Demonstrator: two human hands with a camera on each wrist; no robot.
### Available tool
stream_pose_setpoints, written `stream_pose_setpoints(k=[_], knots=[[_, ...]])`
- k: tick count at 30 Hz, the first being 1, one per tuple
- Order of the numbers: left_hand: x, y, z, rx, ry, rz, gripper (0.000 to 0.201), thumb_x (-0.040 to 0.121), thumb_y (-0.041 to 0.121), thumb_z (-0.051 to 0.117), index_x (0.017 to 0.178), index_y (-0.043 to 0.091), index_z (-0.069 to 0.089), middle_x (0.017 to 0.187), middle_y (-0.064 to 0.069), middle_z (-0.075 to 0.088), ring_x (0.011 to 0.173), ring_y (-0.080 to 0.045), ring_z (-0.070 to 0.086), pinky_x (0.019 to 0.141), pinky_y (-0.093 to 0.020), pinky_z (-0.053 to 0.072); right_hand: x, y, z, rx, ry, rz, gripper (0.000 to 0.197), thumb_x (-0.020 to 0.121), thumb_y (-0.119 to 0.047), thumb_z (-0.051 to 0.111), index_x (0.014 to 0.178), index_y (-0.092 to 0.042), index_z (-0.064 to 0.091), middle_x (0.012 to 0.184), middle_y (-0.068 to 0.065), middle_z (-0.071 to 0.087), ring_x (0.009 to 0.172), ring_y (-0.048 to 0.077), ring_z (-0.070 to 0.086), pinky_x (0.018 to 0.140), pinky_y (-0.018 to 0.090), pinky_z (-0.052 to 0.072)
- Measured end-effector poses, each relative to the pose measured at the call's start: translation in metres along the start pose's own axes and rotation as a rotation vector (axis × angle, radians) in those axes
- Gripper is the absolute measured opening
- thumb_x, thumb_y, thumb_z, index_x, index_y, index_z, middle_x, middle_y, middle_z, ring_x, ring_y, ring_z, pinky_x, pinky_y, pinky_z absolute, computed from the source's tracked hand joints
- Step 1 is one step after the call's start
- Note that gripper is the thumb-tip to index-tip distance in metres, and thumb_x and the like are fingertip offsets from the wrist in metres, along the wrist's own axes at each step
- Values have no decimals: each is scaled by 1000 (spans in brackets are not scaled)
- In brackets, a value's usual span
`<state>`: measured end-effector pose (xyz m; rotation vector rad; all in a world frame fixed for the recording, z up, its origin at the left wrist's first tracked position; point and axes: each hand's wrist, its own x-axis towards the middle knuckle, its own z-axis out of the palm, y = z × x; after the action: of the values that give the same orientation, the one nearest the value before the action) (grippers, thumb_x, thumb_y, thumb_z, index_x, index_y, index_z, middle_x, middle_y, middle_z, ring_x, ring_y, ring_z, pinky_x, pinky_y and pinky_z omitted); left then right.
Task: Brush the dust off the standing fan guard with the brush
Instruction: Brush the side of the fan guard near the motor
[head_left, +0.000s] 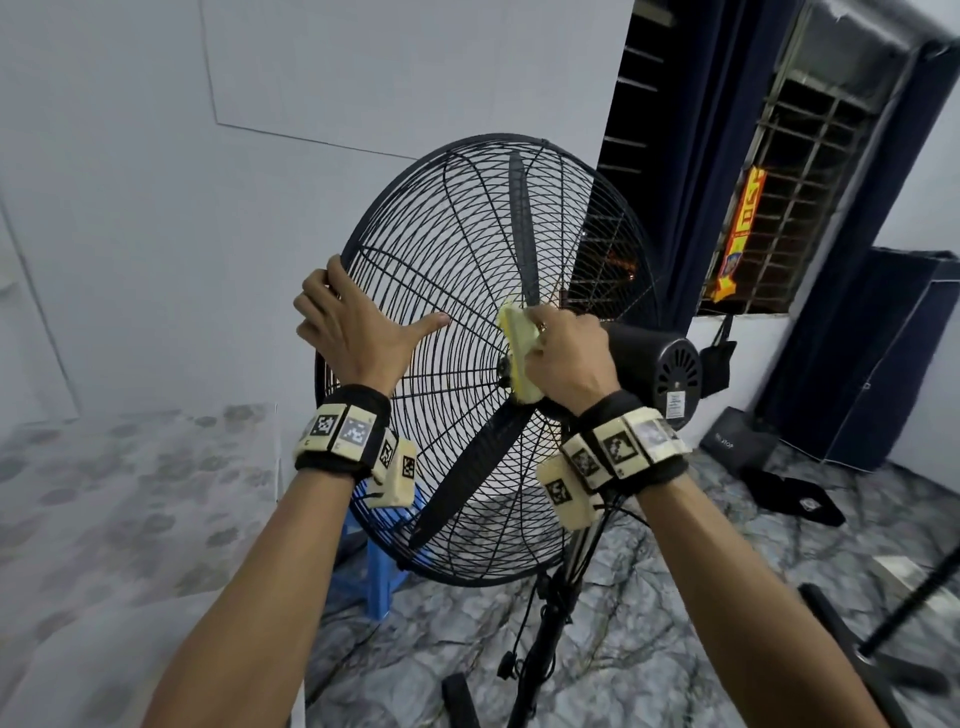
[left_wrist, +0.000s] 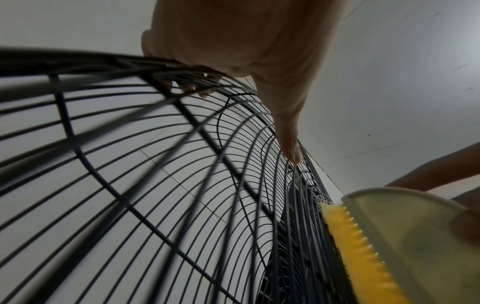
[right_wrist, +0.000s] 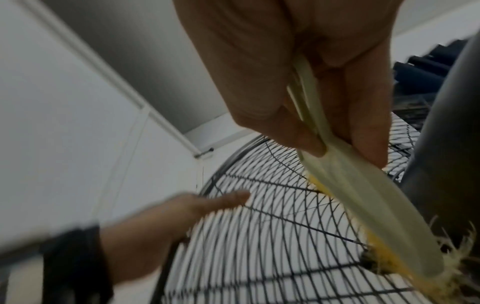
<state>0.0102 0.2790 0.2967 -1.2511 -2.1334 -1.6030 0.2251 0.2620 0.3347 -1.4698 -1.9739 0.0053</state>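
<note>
The left hand (head_left: 353, 332) grips the outer rim of the black wire fan guard (head_left: 457, 291): its fingers curl over the rim's edge while the thumb (head_left: 428, 326) stretches out flat along the wires toward the hub. The right hand (head_left: 563, 353) pinches the pale yellow-green brush (head_left: 521, 353), thumb on one face and fingers on the other, and its yellow bristles (left_wrist: 355, 242) press against the guard wires just beside the hub, below the fingertips. The black motor housing (head_left: 654, 374) sits just behind the right hand.
</note>
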Motion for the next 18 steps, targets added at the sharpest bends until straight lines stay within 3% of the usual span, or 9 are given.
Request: stream_pose_setpoints(k=[4, 9, 14, 18], knots=[[-1, -1, 0, 3, 9, 3, 138, 46, 88, 80, 150, 8, 36, 148, -16, 39, 131, -35, 38, 101, -50, 37, 9, 12, -12, 89, 153, 105, 50, 91, -10, 57, 139, -20, 58, 118, 14, 69, 112, 32, 61, 89, 32, 48], [-1, -2, 1, -1, -5, 0, 138, 47, 88, 79, 150, 8, 35, 148, -17, 39, 131, -36, 38, 101, -51, 37, 6, 9, 2, 56, 23, 44, 50, 89, -11, 60, 139, -17, 60, 119, 16, 68, 115, 35, 60, 98, 38, 50], [-2, -4, -2, 2, 2, 10, 136, 49, 88, 79, 150, 8, 35, 148, -17, 38, 131, -35, 37, 102, -51, 37, 17, 19, -7, 119, 153, 119, 50, 85, -16, 61, 135, -20, 63, 115, 14, 67, 110, 32, 61, 97, 36, 51], [-1, -7, -2, -21, -19, 13, 136, 50, 87, 80, 151, 9, 34, 148, -17, 38, 131, -36, 37, 102, -51, 37, 17, 18, -5, 172, 108, 24, 48, 83, -12, 67, 130, -20, 69, 111, 8, 74, 100, 25, 67, 99, 38, 54]])
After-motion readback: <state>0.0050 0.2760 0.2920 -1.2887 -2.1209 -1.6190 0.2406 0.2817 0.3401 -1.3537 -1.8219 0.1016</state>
